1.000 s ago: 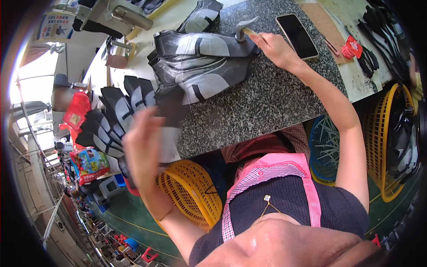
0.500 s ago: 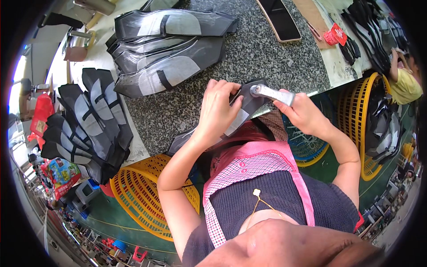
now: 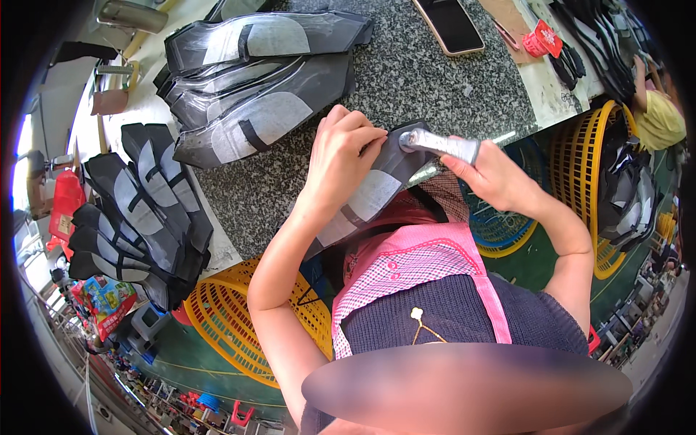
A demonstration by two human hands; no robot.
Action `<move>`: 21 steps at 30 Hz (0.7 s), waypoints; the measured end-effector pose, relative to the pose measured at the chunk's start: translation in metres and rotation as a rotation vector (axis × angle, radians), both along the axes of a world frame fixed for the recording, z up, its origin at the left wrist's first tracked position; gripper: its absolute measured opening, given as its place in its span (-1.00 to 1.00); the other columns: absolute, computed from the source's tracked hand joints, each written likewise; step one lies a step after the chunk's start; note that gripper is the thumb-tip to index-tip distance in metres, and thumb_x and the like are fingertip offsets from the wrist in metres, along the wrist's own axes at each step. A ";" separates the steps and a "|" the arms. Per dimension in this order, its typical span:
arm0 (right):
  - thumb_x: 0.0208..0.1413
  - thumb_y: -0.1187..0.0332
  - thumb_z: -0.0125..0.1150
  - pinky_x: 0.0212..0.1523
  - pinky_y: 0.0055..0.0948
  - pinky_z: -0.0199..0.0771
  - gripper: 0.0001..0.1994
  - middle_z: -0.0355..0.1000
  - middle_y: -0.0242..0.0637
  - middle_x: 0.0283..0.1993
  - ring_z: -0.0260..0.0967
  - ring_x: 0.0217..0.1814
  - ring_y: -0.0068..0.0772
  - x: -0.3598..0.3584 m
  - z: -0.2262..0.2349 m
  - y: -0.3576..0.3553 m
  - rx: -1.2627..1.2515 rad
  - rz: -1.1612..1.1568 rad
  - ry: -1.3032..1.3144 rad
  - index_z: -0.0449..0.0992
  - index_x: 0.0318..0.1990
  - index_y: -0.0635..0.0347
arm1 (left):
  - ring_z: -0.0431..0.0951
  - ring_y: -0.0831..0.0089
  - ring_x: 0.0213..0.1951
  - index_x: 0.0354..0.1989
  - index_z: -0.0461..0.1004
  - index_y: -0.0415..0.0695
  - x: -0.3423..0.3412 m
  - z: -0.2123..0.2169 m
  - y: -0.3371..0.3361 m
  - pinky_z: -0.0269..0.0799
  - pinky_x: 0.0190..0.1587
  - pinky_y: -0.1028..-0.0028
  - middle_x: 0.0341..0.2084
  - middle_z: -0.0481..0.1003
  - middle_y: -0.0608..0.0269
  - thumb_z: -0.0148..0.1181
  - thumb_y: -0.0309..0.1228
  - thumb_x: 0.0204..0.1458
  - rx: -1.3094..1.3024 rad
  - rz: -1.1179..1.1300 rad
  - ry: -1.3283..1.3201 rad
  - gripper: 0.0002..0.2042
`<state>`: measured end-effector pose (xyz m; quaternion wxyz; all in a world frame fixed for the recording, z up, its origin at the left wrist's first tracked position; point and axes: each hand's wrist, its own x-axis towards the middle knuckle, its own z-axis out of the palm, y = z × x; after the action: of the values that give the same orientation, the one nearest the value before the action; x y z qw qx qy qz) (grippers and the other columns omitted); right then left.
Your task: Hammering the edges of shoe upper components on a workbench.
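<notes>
My right hand (image 3: 500, 177) grips a silver metal hammer (image 3: 438, 143). The hammer's round face rests on a black and grey flat panel (image 3: 380, 190) at the near edge of the stone-topped table. My left hand (image 3: 341, 163) is closed at the panel's upper edge, thumb and fingertips pinched together just left of the hammer's face. The pinched bit is too small to make out. Part of the panel lies under my left wrist and forearm. A stack of similar panels (image 3: 279, 116) with pale patches and black strips lies beyond my left hand.
Another fan of panels (image 3: 141, 206) lies on the left. A phone (image 3: 451, 27) and a red container (image 3: 542, 40) sit at the far right. Yellow baskets (image 3: 221, 330) stand below the table edge; the right one (image 3: 573, 159) is beside dark pieces. Another person (image 3: 660, 116) is at the far right.
The panel has swung so more of its grey face shows. My left hand stays at its edge with the fingers drawn closer together; the hammer still touches it. The whole view has shifted slightly.
</notes>
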<state>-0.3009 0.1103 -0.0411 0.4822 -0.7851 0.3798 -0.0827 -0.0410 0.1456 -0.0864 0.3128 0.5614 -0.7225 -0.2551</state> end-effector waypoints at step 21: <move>0.30 0.30 0.09 -0.37 0.09 0.42 -0.80 0.43 0.13 -0.49 0.46 -0.36 0.29 0.014 -0.004 -0.013 -0.110 0.036 0.094 0.33 -0.17 0.29 | 0.47 0.28 -0.23 -0.44 0.68 -0.13 0.000 -0.001 0.020 0.36 -0.18 0.31 -0.46 0.54 0.32 0.45 -0.40 -0.10 -0.037 0.096 -0.085 -0.90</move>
<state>-0.2872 0.0975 -0.0454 0.4215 -0.8202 0.3825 -0.0577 -0.0405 0.1654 -0.0871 0.3040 0.6000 -0.7118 -0.2024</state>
